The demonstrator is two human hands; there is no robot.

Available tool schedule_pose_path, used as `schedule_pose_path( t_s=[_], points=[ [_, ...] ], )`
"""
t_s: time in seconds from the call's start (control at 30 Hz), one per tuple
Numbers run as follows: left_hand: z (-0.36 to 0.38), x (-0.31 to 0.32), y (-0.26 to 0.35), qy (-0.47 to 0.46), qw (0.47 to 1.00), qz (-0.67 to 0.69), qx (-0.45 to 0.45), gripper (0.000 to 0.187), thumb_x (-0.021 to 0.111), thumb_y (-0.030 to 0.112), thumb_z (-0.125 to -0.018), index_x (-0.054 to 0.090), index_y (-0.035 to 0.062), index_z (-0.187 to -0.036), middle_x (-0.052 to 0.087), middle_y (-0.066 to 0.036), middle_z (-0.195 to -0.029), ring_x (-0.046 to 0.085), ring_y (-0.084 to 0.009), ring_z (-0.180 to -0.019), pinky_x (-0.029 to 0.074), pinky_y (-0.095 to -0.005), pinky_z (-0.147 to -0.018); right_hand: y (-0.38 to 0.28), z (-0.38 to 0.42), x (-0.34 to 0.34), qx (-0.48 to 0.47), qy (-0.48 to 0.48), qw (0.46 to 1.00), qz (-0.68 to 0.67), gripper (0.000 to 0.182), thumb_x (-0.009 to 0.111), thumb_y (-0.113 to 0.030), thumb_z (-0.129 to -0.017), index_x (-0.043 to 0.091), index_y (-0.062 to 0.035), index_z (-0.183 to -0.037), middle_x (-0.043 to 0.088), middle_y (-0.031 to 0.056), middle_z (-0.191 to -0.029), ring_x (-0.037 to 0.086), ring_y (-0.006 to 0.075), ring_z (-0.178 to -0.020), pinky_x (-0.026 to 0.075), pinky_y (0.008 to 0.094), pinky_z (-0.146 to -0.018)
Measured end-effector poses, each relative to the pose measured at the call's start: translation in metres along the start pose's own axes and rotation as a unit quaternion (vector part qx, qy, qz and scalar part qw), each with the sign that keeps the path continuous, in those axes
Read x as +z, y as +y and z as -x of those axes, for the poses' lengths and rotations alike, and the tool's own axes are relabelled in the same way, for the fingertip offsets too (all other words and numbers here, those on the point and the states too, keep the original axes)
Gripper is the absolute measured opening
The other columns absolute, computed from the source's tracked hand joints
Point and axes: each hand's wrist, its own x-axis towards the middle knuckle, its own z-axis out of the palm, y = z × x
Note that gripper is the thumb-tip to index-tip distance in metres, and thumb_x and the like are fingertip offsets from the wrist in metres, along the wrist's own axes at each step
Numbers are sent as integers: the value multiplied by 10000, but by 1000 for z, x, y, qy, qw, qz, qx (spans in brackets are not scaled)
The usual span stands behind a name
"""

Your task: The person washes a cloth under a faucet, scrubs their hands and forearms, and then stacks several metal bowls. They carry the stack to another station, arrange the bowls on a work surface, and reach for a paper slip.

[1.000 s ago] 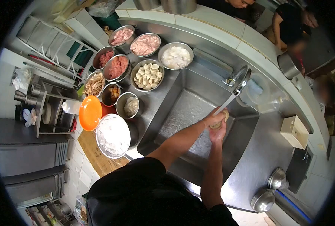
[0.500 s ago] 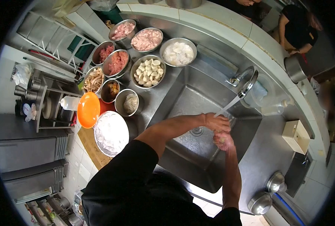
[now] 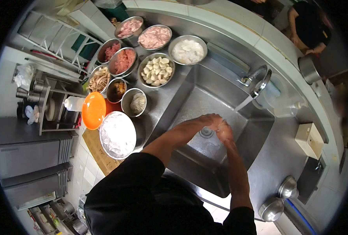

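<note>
The left hand (image 3: 211,120) and right hand (image 3: 224,132) meet with partly bent fingers over the one sink (image 3: 205,178), near its drain (image 3: 206,132); whether they grip anything between them I cannot tell. One faucet (image 3: 263,83) arches beyond them, its water stream (image 3: 243,105) falling just past the fingers, while the sink's walls stand apart from both hands, leaving room around them. Ten filled metal containers (image 3: 144,109) and one orange plate (image 3: 93,111) crowd the left and far-left side, with one cream box (image 3: 310,141) and two domed metal bowls (image 3: 287,187) on the right.

Brushed-metal sink (image 3: 193,164) (dull grey), glossy orange plastic lid (image 3: 93,111).
</note>
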Motion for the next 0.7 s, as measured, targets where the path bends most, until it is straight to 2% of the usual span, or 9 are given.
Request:
schedule_pose_path(
  t_s=[0.1,0.17,0.27,0.33,0.37,0.4,0.47,0.6,0.7],
  points=[
    [6,18,-37,-23,980,172,-95,296,578,212,-750,583,96,-1022,587,-212,-1003,560,-324,-997,455,-389,-831,-43,-16,-22,-42,-36,997,60,539,589,-174,-735,396,-107,-1234,603,200,-957,584,364,-902,467,439,-785],
    [5,56,-66,131,939,312,-64,315,580,181,-729,554,49,-1014,579,-224,-981,561,-329,-973,450,-395,-816,-55,-32,-20,-49,-44,996,53,630,602,-185,-729,329,-119,-1292,591,209,-996,575,363,-931,460,435,-804],
    [17,65,-68,260,936,210,-110,324,593,125,-714,520,9,-1008,564,-200,-981,537,-332,-974,423,-383,-855,-40,-71,-6,-171,-70,981,60,797,650,-119,-657,249,-88,-1346,567,228,-1044,554,358,-970,453,381,-809],
    [28,53,-58,303,942,133,-57,319,590,119,-715,510,7,-1003,553,-178,-970,521,-322,-973,401,-372,-878,-42,-90,-26,-79,-288,942,-156,950,693,-93,-611,154,-65,-1393,538,184,-1109,540,282,-1009,438,338,-839],
    [34,44,-50,339,939,54,-1,314,586,113,-716,500,4,-998,543,-157,-960,505,-312,-973,379,-360,-901,-57,-83,-51,-43,-298,930,-213,979,683,-22,-613,113,-65,-1407,508,153,-1140,520,245,-1018,425,316,-864],
    [38,34,-43,340,939,54,-2,314,586,113,-716,500,4,-998,543,-157,-960,505,-312,-973,379,-360,-901,-53,-83,-53,-45,-299,930,-211,979,683,-22,-613,113,-65,-1407,508,153,-1140,520,245,-1018,425,316,-864],
    [42,17,-33,398,912,-53,86,280,562,140,-729,507,42,-986,513,-117,-936,478,-280,-983,350,-345,-917,-43,-76,-59,-7,-397,761,-513,925,642,38,-643,133,-82,-1406,489,157,-1160,516,257,-1035,432,346,-876],
    [35,-3,-25,370,911,-65,170,230,555,169,-720,512,69,-923,509,-78,-903,492,-233,-960,371,-328,-875,-21,-52,-60,75,-381,744,-543,717,597,75,-683,303,-47,-1326,519,111,-1129,536,231,-1012,469,402,-833],
    [5,5,-28,337,899,-182,212,147,532,156,-726,507,92,-857,502,-45,-870,501,-188,-913,380,-293,-835,-11,-24,-66,112,-316,733,-592,544,607,46,-693,434,-13,-1206,576,89,-1015,579,233,-928,500,409,-767]
  ],
)
